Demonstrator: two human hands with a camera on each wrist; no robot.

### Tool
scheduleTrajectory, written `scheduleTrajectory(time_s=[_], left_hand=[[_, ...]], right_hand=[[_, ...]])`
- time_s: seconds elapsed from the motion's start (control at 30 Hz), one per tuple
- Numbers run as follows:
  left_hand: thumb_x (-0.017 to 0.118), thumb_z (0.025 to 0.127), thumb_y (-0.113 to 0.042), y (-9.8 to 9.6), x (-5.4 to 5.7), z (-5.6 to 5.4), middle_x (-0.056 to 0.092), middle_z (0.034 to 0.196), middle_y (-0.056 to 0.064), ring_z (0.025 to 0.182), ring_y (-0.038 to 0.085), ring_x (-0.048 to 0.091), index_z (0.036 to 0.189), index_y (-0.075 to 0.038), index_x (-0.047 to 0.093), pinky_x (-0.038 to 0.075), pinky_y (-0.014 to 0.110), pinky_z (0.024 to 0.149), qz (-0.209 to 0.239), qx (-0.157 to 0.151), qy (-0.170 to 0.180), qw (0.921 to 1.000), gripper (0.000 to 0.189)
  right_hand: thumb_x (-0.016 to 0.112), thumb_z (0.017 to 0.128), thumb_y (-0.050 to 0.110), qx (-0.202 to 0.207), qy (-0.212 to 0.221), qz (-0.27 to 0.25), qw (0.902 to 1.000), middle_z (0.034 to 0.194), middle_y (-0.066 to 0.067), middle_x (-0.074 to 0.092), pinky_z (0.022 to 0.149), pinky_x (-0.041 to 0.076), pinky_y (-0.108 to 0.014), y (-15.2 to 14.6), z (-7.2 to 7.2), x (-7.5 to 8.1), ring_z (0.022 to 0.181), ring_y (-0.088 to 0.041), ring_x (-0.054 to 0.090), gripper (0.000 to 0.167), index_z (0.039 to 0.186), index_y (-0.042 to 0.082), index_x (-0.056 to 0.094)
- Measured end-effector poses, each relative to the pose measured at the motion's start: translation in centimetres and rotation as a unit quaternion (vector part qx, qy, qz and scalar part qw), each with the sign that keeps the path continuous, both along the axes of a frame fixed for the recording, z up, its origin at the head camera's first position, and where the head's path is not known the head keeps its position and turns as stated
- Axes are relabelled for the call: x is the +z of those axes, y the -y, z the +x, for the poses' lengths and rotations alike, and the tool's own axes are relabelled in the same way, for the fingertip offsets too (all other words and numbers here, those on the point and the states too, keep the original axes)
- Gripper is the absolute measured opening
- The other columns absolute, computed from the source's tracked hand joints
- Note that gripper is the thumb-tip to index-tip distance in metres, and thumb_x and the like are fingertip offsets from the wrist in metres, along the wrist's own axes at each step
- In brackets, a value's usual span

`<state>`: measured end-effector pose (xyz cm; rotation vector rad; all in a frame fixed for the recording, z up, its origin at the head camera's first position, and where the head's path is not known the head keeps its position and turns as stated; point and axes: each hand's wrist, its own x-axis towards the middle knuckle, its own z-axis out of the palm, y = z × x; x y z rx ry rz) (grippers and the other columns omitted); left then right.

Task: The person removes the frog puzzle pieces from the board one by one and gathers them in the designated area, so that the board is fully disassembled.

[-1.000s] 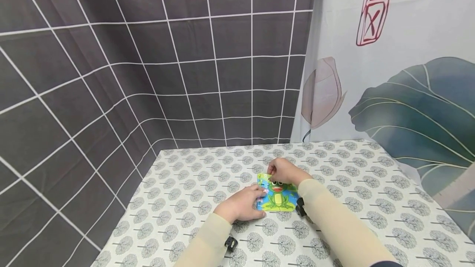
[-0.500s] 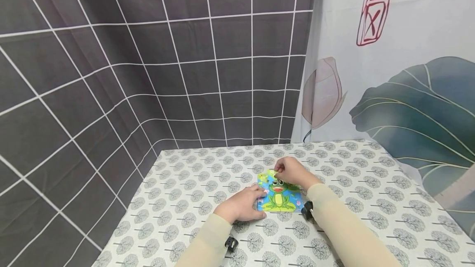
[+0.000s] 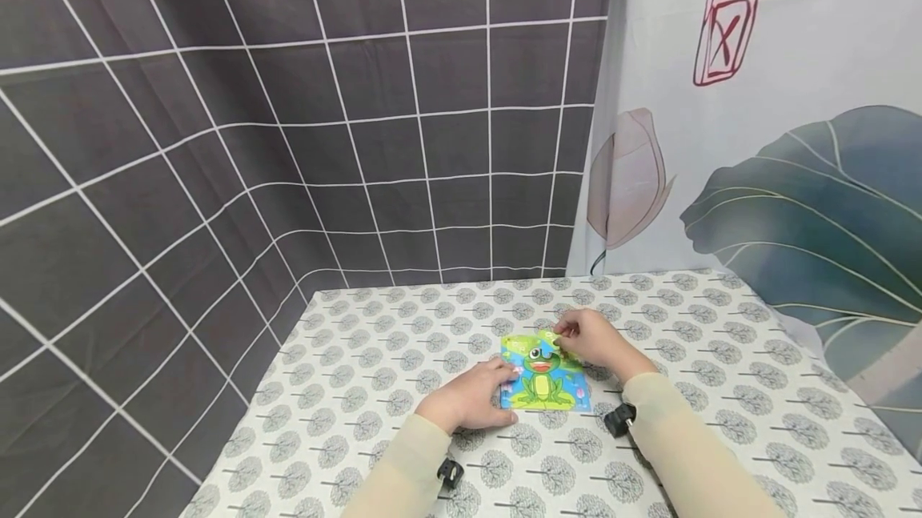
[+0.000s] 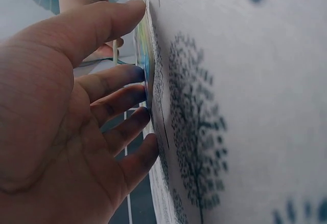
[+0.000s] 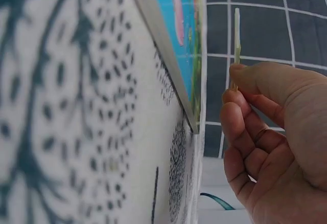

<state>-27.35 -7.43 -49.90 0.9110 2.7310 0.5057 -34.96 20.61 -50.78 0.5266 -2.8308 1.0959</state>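
Observation:
A frog jigsaw puzzle, bright green, blue and yellow, lies flat on the patterned cloth. On its left edge rest the fingertips of my left hand, with the fingers nearly straight and the thumb apart in the left wrist view. Over the upper right of the picture, my right hand pinches a thin puzzle piece between thumb and index finger. The piece appears edge-on in the right wrist view, raised off the puzzle. In the head view, one frog eye shows; the other eye's area looks plain green.
A white cloth with grey tree prints covers the table. Dark grey curtain with white grid lines stands behind and at the left. A pale curtain with leaf prints hangs at the right.
My right hand has moved to the right along the puzzle's upper part, carrying the pinched puzzle piece. The frog's face is less covered now. My left hand has stayed in place.

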Motion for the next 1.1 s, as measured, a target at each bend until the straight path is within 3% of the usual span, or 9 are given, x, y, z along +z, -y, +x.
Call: scheduleTrajectory(time_s=[0.27, 0.83, 1.1], left_hand=[[0.081, 0.088, -0.044, 0.0, 0.1, 0.1, 0.037, 0.167, 0.004, 0.152, 0.025, 0.037, 0.157, -0.019, 0.050, 0.036, 0.045, 0.123, 0.000, 0.002, 0.008, 1.0000, 0.080], [0.078, 0.091, -0.045, 0.3, -0.3, -0.1, 0.038, 0.166, 0.001, 0.150, 0.023, 0.038, 0.160, -0.022, 0.046, 0.037, 0.045, 0.122, -0.007, 0.000, 0.015, 0.9999, 0.080], [0.070, 0.101, -0.030, 0.1, -0.2, 0.0, 0.036, 0.167, 0.005, 0.153, 0.026, 0.034, 0.158, -0.018, 0.048, 0.033, 0.045, 0.124, -0.017, -0.006, -0.003, 0.9998, 0.063]], right_hand=[[0.077, 0.089, 0.007, -0.030, 0.016, -0.026, 0.9991, 0.088, 0.002, 0.068, 0.076, 0.056, -0.034, -1.2, 0.7, -0.4, 0.082, -0.016, 0.061, 0.009, 0.097, 0.011, 0.076], [0.076, 0.091, 0.008, -0.097, 0.090, -0.041, 0.9903, 0.096, -0.005, 0.066, 0.084, 0.053, -0.042, -3.9, 1.7, -0.2, 0.088, -0.023, 0.060, 0.013, 0.104, 0.011, 0.075], [0.076, 0.090, 0.011, -0.081, 0.058, 0.008, 0.9950, 0.093, 0.000, 0.068, 0.083, 0.055, -0.042, -5.5, 1.6, -0.3, 0.087, -0.019, 0.062, 0.010, 0.100, 0.013, 0.077]])
